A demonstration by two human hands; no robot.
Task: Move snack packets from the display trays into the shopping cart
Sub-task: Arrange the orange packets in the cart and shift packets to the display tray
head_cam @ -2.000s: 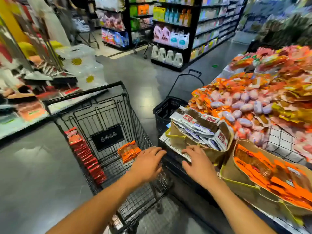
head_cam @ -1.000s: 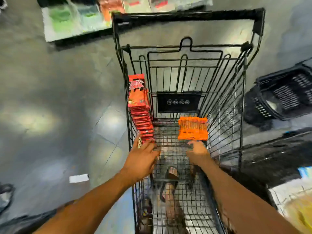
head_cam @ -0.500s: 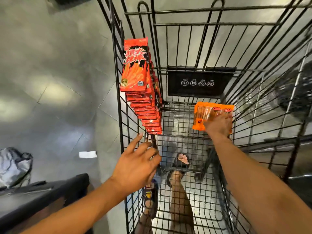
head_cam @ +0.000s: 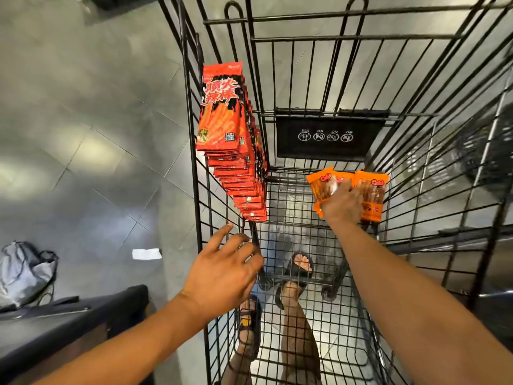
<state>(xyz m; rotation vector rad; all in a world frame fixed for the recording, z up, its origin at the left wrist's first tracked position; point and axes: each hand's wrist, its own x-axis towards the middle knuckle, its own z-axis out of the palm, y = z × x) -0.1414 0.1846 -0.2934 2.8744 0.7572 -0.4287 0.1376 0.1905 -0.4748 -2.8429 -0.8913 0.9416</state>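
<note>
Head view — orange packets [head_cam: 373, 194] half-covered

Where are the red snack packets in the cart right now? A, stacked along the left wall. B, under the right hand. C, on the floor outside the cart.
A: the red packets line the left wire wall of the cart, while the right hand holds the orange packets at the far end.

I'm looking down into a shop: a black wire shopping cart [head_cam: 333, 40] with a warning-icon plate [head_cam: 327, 145], many identical red snack packets [head_cam: 222, 107] stacked inside, plus orange snack packets [head_cam: 373, 193], and polished grey floor tiles [head_cam: 83, 134] around it.
</note>
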